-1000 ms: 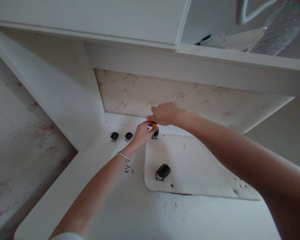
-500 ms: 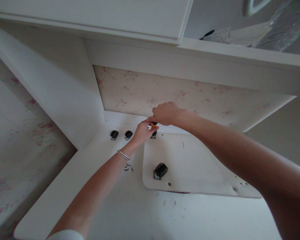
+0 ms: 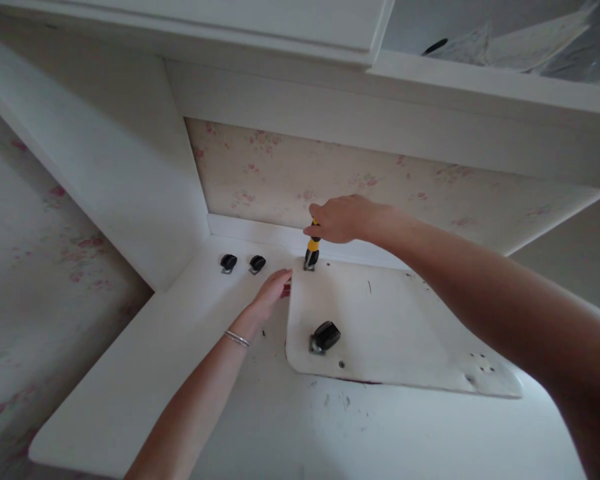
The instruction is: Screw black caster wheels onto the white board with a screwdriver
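My right hand [image 3: 337,219] is closed around the handle of a yellow and black screwdriver [image 3: 313,246], which stands nearly upright over a caster [image 3: 310,260] at the far left corner of a white panel [image 3: 390,320]. The screwdriver's tip is too small to make out. Against the panel's left edge, my left hand [image 3: 273,293] grips with thumb and fingers, the fingertips partly hidden. Another black caster [image 3: 326,336] is fixed at the panel's near left corner.
Two loose casters [image 3: 229,262] [image 3: 257,264] lie on the white tabletop [image 3: 130,393] to the left. A small screw [image 3: 263,333] lies near my left wrist. White shelving [image 3: 280,47] overhangs the work, with plastic bags [image 3: 535,47] on a shelf at upper right. Floral wallpaper [image 3: 280,167] lies behind.
My left hand has let go near the screwdriver and moved down and left to the panel's edge. My right hand stays on the handle, now slightly higher, leaving the screwdriver more visible.
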`<state>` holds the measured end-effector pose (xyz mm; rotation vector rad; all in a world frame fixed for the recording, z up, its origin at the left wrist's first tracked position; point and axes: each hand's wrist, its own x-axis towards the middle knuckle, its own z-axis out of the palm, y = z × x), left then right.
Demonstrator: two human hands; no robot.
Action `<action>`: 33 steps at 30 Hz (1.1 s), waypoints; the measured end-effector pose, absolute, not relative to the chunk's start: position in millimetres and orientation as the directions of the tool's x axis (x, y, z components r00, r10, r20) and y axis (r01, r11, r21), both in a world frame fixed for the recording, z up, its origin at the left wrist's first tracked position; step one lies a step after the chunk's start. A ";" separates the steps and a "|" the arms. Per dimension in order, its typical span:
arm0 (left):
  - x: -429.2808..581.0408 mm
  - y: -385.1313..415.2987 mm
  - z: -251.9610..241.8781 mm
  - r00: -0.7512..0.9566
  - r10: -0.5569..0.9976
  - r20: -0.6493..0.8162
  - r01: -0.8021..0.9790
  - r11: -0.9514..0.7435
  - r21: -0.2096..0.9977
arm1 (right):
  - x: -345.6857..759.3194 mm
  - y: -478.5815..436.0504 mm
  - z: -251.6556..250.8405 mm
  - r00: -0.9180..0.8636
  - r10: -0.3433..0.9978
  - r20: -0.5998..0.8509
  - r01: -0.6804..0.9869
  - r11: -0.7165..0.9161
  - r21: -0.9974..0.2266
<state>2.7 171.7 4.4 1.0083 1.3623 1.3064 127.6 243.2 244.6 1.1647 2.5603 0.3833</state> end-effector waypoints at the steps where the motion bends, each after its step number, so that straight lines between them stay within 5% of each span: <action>1: 5.4 167.7 1.3 -0.146 0.981 -0.131 -0.102 0.117 0.988 | 129.1 245.1 243.9 -0.620 0.763 -0.182 0.687 0.640 0.343; 8: 23.0 162.6 -14.6 -0.113 0.969 -0.219 -0.368 0.164 0.915 | 138.7 249.6 249.1 -0.675 0.659 -0.331 0.631 0.748 0.203; 17: 38.2 155.5 -33.4 -0.197 0.954 -0.225 -0.488 0.103 0.867 | 149.5 251.1 246.7 -0.576 0.785 -0.229 0.642 0.608 0.467; 21: 38.2 156.5 -29.8 -0.205 0.956 -0.211 -0.493 0.085 0.866 | 151.6 247.4 245.6 -0.616 0.775 -0.140 0.685 0.615 0.390; 26: 38.9 157.3 -25.1 -0.194 0.961 -0.196 -0.472 0.084 0.877 | 142.1 237.0 253.5 -0.662 0.719 -0.212 0.652 0.691 0.312; 33: 39.7 156.6 -25.6 -0.185 0.966 -0.183 -0.472 0.076 0.878 | 131.1 231.0 258.6 -0.627 0.756 -0.188 0.608 0.626 0.489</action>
